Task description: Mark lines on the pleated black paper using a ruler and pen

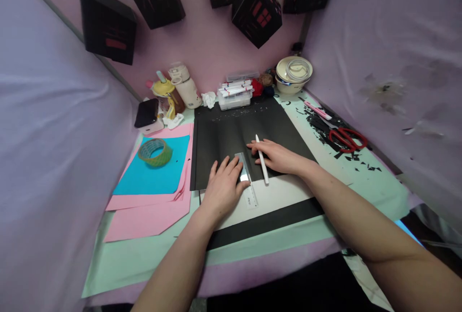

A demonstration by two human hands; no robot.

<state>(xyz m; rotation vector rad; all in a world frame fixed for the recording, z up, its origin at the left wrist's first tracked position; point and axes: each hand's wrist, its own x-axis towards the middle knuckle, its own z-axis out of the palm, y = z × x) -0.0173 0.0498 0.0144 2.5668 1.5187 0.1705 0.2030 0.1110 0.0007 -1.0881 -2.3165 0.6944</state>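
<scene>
Left hand (224, 187) lies flat, fingers spread, on clear ruler (250, 196), which straddles the near edge of the black sheet (212, 141). Right hand (277, 156) holds white pen (265, 172) in bent fingers over the same sheet, right of center. Tape roll (161, 159) sits left of the sheet, red-handled scissors (338, 142) right, pen box (235, 104) behind.
</scene>
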